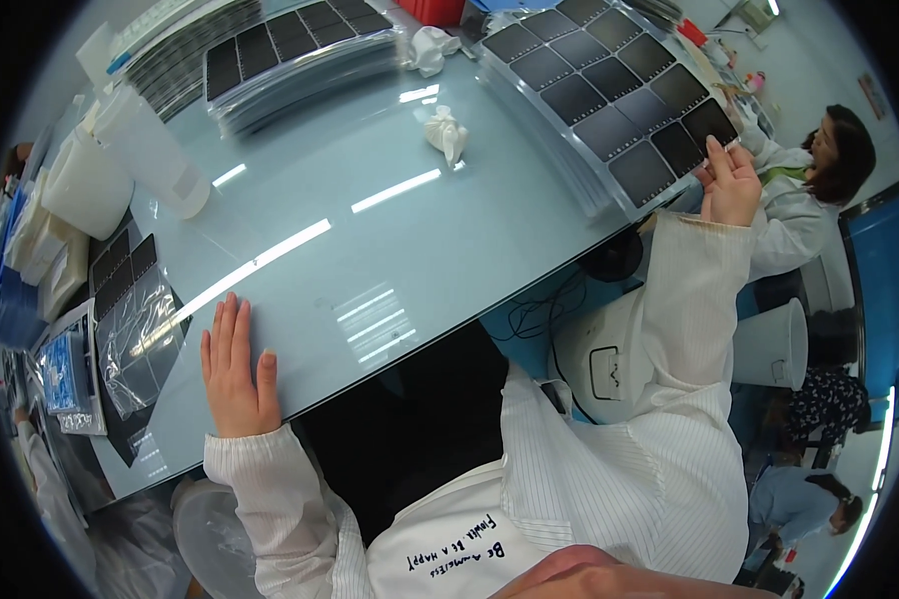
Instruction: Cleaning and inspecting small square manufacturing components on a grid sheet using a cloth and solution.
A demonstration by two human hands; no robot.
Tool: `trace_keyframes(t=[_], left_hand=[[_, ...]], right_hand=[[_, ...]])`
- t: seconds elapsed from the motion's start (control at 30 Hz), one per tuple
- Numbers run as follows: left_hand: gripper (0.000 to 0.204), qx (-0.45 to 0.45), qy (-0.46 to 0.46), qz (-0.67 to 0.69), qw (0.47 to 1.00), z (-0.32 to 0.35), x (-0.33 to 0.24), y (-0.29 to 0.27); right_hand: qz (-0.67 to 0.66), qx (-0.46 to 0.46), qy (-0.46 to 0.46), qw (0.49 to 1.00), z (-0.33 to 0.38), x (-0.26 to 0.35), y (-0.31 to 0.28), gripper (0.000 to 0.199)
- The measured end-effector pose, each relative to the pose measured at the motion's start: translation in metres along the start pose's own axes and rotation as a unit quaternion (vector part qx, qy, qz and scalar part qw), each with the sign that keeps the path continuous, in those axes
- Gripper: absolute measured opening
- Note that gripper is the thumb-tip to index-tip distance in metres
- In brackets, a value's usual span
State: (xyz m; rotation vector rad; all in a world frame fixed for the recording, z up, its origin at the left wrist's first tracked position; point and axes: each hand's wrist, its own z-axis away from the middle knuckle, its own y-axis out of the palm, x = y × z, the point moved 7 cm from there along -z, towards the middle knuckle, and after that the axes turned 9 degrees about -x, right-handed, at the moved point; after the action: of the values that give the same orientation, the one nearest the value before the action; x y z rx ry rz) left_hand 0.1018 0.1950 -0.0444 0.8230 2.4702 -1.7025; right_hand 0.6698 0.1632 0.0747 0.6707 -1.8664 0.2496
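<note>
Nearest the camera, the left hand [238, 369] lies flat and palm-down on the pale blue glass table [390, 250], fingers straight and close together, right at the table's near edge; it holds nothing. Its sleeve is a white, finely striped lab coat. Just left of this hand lies a clear plastic bag [135, 339] over a sheet of dark square cells, and beyond that, at the table's left end, is a small blue-printed sheet [65, 369].

Further out to the right, the right hand [729, 185] is raised with the arm stretched away from the body. Its fingers are closed in a pinch on the near corner of a large panel of dark square cells [619, 95], which lies on the table's right side and reaches away toward the far edge. Just behind that corner sits another person in a white coat [819, 190], whose hand seems to touch the same end of the panel, though the view there is too crowded to be sure.

Mid-table, a crumpled white cloth [448, 133] lies by itself, with a second one [430, 48] further back. At the far left stand white plastic containers [120, 160], and at the back a stack of cell sheets [300, 55].
</note>
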Motion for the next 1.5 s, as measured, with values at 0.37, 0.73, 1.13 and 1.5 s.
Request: trace_keyframes(t=[0.37,0.73,1.13,1.5], left_hand=[[0.060,0.002,-0.005,-0.007,1.000,0.001,0.001,0.000],[0.058,-0.004,-0.004,-0.008,1.000,0.002,0.003,0.001],[0.080,-0.168,-0.050,0.247,0.953,0.005,-0.005,-0.032],[0.066,0.068,-0.043,-0.026,0.996,-0.011,-0.008,0.008]], right_hand=[[0.024,-0.026,-0.024,0.999,0.005,0.002,0.000,0.008],[0.150,0.012,-0.272,0.951,0.075,0.079,0.023,0.019],[-0.032,0.248,0.129,0.960,0.205,0.007,0.116,0.027],[0.091,0.436,0.129,0.886,0.229,-0.036,0.148,0.027]])
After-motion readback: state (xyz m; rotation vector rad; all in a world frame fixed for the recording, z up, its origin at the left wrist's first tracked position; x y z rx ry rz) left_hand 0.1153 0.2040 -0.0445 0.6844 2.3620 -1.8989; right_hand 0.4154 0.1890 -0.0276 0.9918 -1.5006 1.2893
